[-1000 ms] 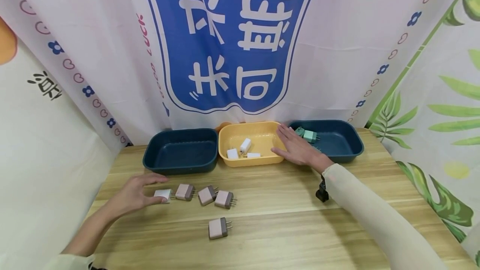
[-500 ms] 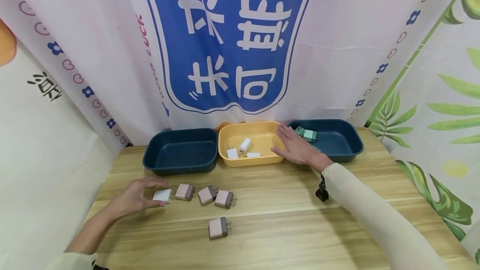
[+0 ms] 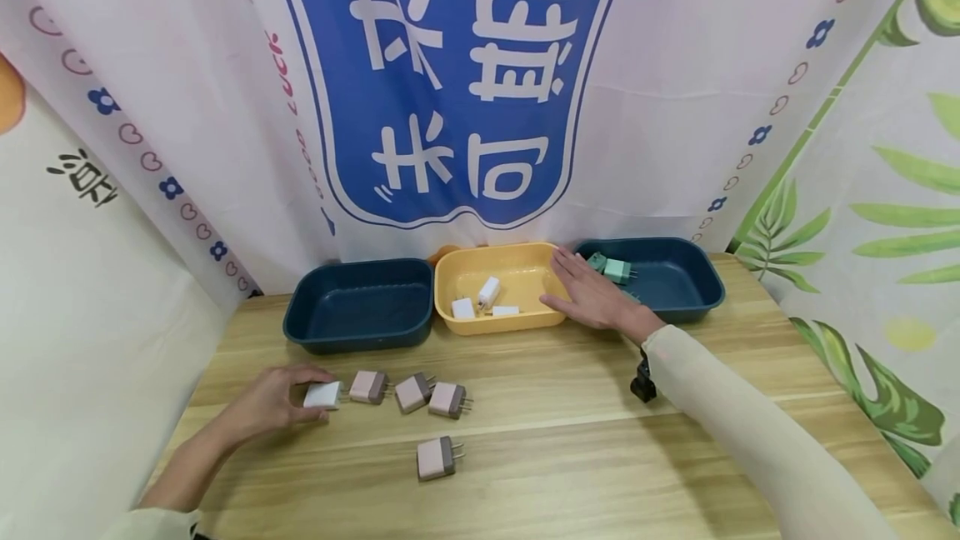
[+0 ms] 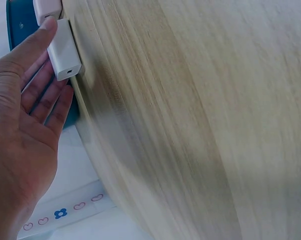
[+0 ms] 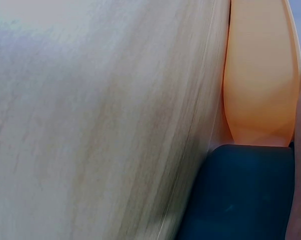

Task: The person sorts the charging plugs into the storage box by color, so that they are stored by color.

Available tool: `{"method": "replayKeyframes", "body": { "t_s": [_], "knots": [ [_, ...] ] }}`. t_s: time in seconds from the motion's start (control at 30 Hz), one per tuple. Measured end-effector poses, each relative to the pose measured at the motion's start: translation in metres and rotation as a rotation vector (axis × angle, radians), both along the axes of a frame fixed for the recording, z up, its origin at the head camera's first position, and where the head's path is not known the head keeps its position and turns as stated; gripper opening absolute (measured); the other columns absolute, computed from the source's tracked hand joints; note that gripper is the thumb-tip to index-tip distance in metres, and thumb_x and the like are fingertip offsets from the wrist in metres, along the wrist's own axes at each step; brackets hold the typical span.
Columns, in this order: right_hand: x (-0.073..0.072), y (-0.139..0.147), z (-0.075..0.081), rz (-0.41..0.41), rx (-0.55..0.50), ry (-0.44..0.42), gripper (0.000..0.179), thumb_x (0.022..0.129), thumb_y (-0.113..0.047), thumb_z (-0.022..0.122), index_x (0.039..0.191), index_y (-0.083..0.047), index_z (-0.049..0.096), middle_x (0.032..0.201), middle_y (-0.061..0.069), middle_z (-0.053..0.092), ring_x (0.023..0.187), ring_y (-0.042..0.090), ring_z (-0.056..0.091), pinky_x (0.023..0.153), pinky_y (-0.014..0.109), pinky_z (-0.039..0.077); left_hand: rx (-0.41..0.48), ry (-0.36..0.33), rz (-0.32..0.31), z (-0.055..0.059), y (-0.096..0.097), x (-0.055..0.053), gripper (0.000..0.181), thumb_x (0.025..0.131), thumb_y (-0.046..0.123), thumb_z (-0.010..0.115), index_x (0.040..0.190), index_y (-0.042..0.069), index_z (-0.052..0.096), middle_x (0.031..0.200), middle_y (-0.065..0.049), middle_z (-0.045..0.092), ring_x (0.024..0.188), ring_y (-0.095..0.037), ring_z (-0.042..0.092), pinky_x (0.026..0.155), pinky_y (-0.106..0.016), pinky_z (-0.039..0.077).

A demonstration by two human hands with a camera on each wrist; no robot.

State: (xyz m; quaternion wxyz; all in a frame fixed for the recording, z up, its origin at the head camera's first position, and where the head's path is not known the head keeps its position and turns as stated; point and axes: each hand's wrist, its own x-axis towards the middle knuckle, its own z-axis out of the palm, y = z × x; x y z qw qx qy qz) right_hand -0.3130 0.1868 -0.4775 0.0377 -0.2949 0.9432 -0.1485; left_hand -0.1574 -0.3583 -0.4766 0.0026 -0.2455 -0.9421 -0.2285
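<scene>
White charger [image 3: 323, 396] lies between thumb [image 4: 33, 46] and fingers [image 4: 61, 111] of the left hand [image 3: 266, 403].

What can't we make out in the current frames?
1) Left end of the right-hand blue tray: head view, behind the right hand.
2) Lower green plug in it: head view, mostly hidden by that hand.
3) Most of the right hand: right wrist view, cut by the right edge.
4) Pink plug's far end: left wrist view, cut by the top edge.
5) Left hand contact with its white plug: left wrist view, thumb overlaps it.
</scene>
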Motion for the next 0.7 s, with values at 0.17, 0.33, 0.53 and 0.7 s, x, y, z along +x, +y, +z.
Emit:
{"method": "replayKeyframes", "body": {
  "t_s": [0.17,0.33,0.53,0.7],
  "knots": [
    [-0.0001,0.0003,-0.0002,-0.001,-0.001,0.003,0.090,0.110,-0.062,0.038,0.166,0.003,0.015,0.177,0.018,0.006,0.165,0.031,0.001,0.133,0.048,0.005,0.003,-0.018,0.005,0.0009,0.0017,-0.0001,0.050,0.074,0.022,0.098,0.117,0.009,0.079,0.116,-0.008,0.078,0.107,-0.032,0.072,0.090,-0.046,0.060],
    [0.0004,-0.0001,0.0000,-0.003,-0.002,0.005,0.090,0.110,-0.062,0.039,0.166,0.003,0.015,0.177,0.017,0.006,0.165,0.031,0.002,0.133,0.048,0.005,-0.007,-0.003,0.000,-0.0016,0.0012,-0.0017,0.047,0.074,0.019,0.098,0.116,0.009,0.079,0.114,-0.007,0.078,0.105,-0.029,0.073,0.089,-0.044,0.061],
    [0.0006,-0.0006,0.0001,0.000,-0.003,0.008,0.089,0.110,-0.062,0.039,0.166,0.004,0.015,0.177,0.018,0.006,0.165,0.031,0.001,0.133,0.049,0.005,0.013,0.004,-0.003,-0.0036,0.0008,-0.0018,0.046,0.074,0.015,0.097,0.116,0.008,0.079,0.112,-0.008,0.078,0.100,-0.023,0.072,0.084,-0.039,0.061],
    [0.0011,-0.0005,0.0006,0.001,0.001,0.006,0.089,0.110,-0.061,0.039,0.166,0.003,0.014,0.177,0.018,0.006,0.165,0.030,0.001,0.133,0.048,0.005,0.023,0.017,-0.006,-0.0042,0.0003,-0.0016,0.044,0.074,0.013,0.097,0.115,0.007,0.079,0.110,-0.009,0.078,0.097,-0.017,0.071,0.079,-0.034,0.060]
  ]
}}
